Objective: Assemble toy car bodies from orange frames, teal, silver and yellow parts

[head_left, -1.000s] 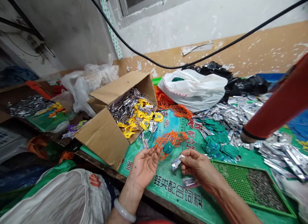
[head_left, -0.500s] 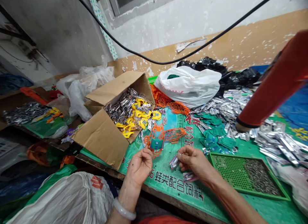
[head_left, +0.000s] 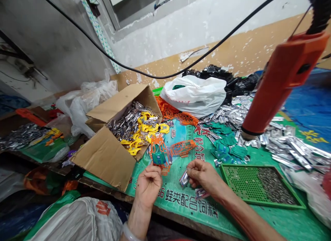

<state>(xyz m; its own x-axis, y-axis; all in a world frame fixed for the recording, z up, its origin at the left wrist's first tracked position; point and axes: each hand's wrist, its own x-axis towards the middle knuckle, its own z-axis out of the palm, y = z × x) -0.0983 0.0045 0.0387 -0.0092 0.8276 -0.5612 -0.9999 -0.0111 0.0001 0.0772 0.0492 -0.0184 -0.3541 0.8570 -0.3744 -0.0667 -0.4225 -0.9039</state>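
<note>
My left hand (head_left: 148, 181) is closed in a pinch at the lower edge of a small green plastic piece (head_left: 158, 158) with a blue label and a silvery strip along its side. Behind that piece lie orange plastic lattice frames (head_left: 182, 148). My right hand (head_left: 203, 177) pinches a small shiny silver metal piece (head_left: 183, 179); its exact kind is hard to make out. A similar shiny piece (head_left: 201, 193) shows just below my right palm, and I cannot tell whether it is held or lies on the table.
A tilted cardboard box (head_left: 108, 158) spills silver and yellow parts. To the right sit a green perforated tray (head_left: 240, 185) of small metal bits, green pieces (head_left: 230, 149) and piled silver strips (head_left: 297, 147). An orange-red tool (head_left: 274, 92) hangs over the table.
The view has shifted slightly. The green piece at my left fingertips has moved left and turned against the orange lattice. My right hand keeps its pinch on the silver piece.
</note>
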